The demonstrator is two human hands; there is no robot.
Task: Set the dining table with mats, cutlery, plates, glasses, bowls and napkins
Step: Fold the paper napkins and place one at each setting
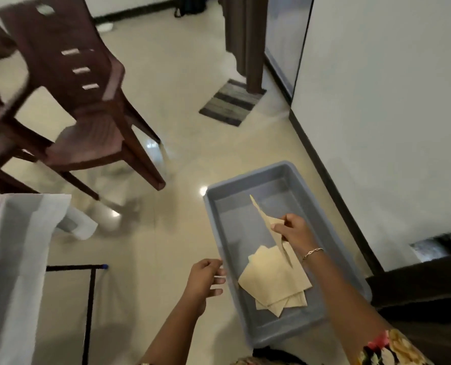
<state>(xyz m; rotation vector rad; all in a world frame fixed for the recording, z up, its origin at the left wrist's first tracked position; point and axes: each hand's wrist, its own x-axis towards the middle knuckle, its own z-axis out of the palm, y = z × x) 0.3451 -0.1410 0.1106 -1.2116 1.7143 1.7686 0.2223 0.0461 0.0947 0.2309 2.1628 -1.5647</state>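
A grey plastic tub [285,175] stands on the tiled floor at the lower right. Inside it lies a small pile of beige paper napkins [272,283]. My right hand [294,230] pinches one folded beige napkin [265,218] and holds it edge-on above the pile. My left hand [206,277] hovers at the tub's left rim with its fingers loosely curled and holds nothing.
The dining table's corner, under a white cloth [16,259], fills the lower left. Dark brown plastic chairs [87,106] stand at the upper left. A striped doormat [232,102] lies by a brown curtain. A white wall with a dark skirting runs along the right.
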